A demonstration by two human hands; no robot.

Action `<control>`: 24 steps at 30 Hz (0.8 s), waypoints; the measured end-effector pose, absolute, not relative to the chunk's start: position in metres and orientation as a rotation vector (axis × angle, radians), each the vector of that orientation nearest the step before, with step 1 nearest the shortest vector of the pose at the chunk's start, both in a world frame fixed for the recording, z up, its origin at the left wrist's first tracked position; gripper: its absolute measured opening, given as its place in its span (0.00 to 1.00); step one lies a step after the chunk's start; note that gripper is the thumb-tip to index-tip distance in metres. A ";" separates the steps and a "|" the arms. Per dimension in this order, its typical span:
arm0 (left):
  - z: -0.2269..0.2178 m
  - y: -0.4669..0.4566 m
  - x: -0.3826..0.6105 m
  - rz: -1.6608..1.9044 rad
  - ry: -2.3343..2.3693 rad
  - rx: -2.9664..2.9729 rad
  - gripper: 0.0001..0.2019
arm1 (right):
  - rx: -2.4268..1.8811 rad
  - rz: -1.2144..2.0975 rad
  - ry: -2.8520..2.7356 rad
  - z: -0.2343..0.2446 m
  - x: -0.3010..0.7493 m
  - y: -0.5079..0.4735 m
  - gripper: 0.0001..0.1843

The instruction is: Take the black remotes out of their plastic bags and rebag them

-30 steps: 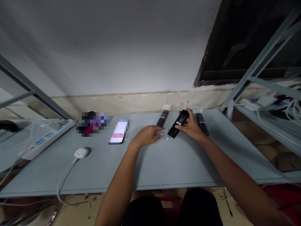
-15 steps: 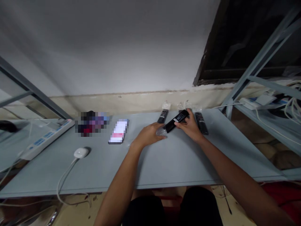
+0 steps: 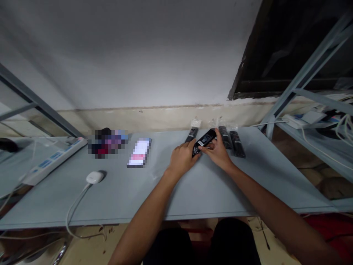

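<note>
A black remote control point(image 3: 204, 139) is held between both hands just above the grey table point(image 3: 193, 191). My left hand point(image 3: 182, 159) is closed on its near end. My right hand point(image 3: 217, 152) pinches its far half with thumb and fingers. A remote in a clear bag point(image 3: 192, 133) lies on the table behind my left hand. Two more bagged remotes point(image 3: 231, 141) lie side by side just right of my right hand.
A phone with a lit screen point(image 3: 139, 152) lies left of the hands, a blurred item point(image 3: 107, 142) beyond it. A white power strip point(image 3: 52, 160) and a white puck on a cable point(image 3: 95, 177) sit at the left. A metal shelf with cables point(image 3: 314, 121) stands at the right.
The remote has swung from a steep diagonal to a flatter angle and moved slightly left. My left hand rose off the clear bag on the table and closed on the remote's near end.
</note>
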State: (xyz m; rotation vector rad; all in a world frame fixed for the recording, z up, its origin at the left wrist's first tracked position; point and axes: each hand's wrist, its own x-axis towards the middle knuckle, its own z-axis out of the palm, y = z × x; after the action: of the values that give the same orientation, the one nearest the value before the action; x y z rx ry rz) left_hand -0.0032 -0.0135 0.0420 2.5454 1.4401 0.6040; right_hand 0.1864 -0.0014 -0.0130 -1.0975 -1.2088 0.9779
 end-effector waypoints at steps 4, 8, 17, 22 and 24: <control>0.047 -0.018 -0.005 0.597 1.298 2.397 0.28 | -1.097 1.059 -1.237 -0.009 0.197 0.001 0.71; 0.045 -0.017 -0.010 0.622 1.105 2.262 0.22 | -1.125 1.096 -1.275 -0.009 0.207 0.001 0.76; 0.040 -0.009 -0.017 0.662 0.990 1.806 0.32 | -1.137 1.161 -1.323 -0.004 0.222 0.002 0.70; 0.029 0.003 -0.018 0.750 0.948 1.642 0.25 | -1.147 1.173 -1.308 -0.002 0.227 0.003 0.68; 0.024 0.007 -0.015 0.778 0.961 1.513 0.22 | -1.126 1.185 -1.314 -0.003 0.227 0.002 0.68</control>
State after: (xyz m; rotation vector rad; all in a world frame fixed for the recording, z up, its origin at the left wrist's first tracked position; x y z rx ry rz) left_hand -0.0152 0.0070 0.0239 1.5129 0.9612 0.7779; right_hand 0.2266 0.0019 -0.0033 -1.1258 -1.3139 1.1846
